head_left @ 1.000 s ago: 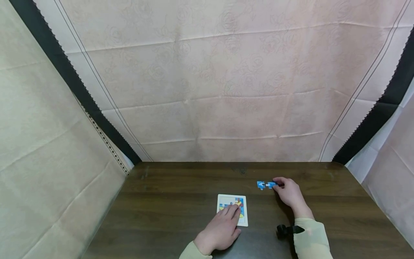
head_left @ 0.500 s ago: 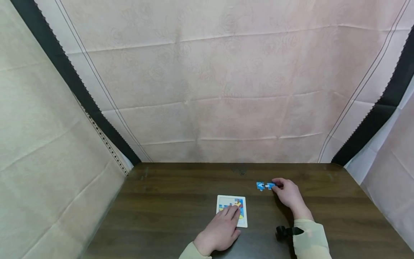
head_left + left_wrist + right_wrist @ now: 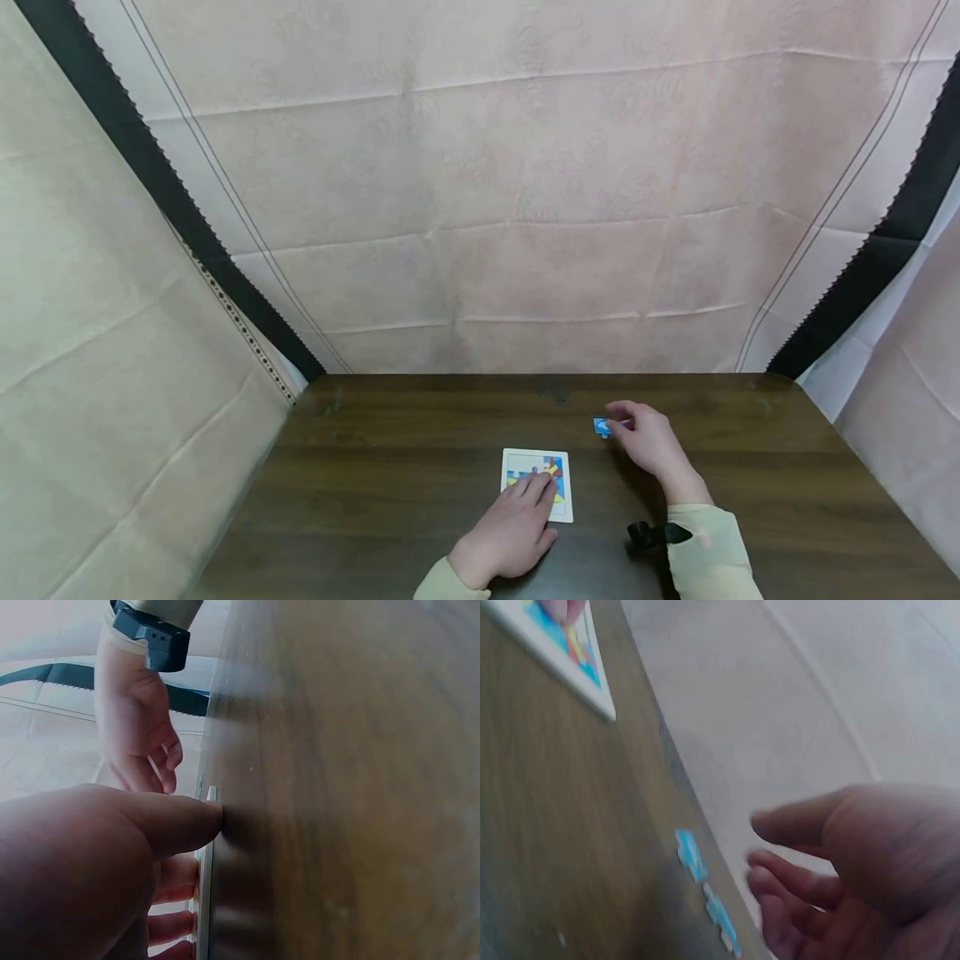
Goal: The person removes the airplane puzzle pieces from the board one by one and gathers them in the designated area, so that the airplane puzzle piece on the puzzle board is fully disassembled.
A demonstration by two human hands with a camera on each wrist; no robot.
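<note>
My left hand (image 3: 506,529) lies across a white-framed jigsaw puzzle board (image 3: 566,508), its fingers over the blue and yellow picture. In the left wrist view the thumb (image 3: 184,821) is beside the board's edge (image 3: 204,900). My right hand (image 3: 656,442) is above the table by two small blue puzzle pieces. One puzzle piece (image 3: 601,427) shows left of its fingertips; the hand covers the other in the head view. Both pieces appear in the right wrist view, an upper piece (image 3: 691,855) and a lower piece (image 3: 720,919). Thumb and fingers there are apart, with nothing between them.
The brown wooden table (image 3: 360,500) extends under both hands. Pale fabric walls (image 3: 525,208) with black trim (image 3: 187,225) rise behind and at the sides. A black device (image 3: 656,535) is strapped to the right wrist.
My right hand has shifted left from the right-hand puzzle piece and now covers it in the head view. The left hand stays on the board.
</note>
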